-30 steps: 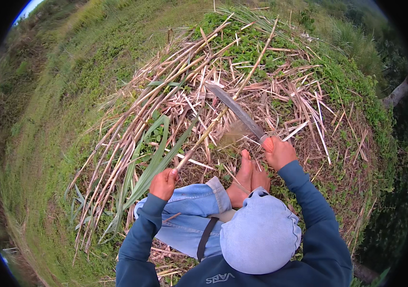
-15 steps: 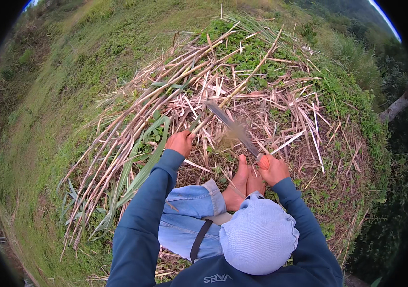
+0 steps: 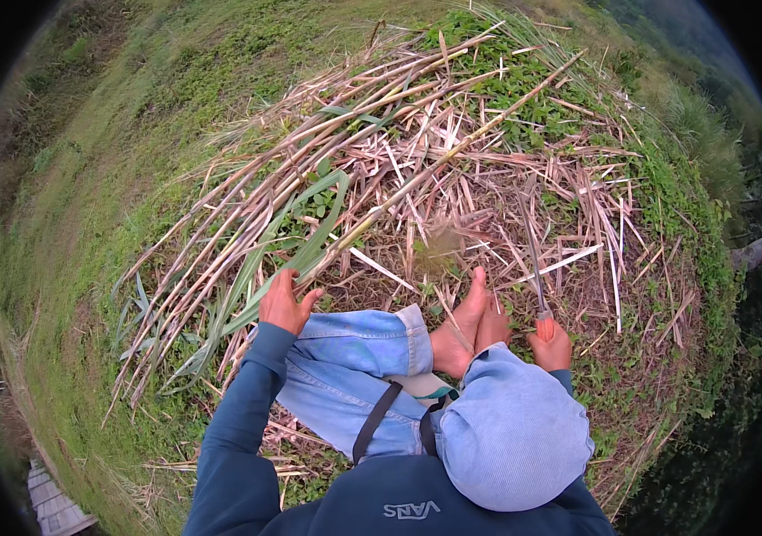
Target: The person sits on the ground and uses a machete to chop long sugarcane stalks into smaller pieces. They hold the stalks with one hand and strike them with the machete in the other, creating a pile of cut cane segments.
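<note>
My right hand (image 3: 551, 345) is closed round the orange handle of a machete (image 3: 535, 259), whose long blade points away from me, right of my bare feet. My left hand (image 3: 286, 302) is open, thumb and fingers apart, at the near end of a long pale cane stalk (image 3: 434, 167). That stalk slants from the hand to the far right, over the litter. Whether the fingers touch the stalk I cannot tell. Long green leaves (image 3: 309, 237) lie just beyond this hand.
A pile of long, thin stalks (image 3: 247, 205) lies on the left. Dry strips and chips (image 3: 470, 196) cover the ground ahead. My crossed legs in jeans (image 3: 345, 348) and bare feet (image 3: 461, 330) are close to the blade. Grass slopes off to the left; dark bushes (image 3: 711, 429) stand at the right.
The machete has swung right, away from the stalk, and now points ahead. My left hand has drawn back and left, its grip opened, and the stalk's near end has come closer to me.
</note>
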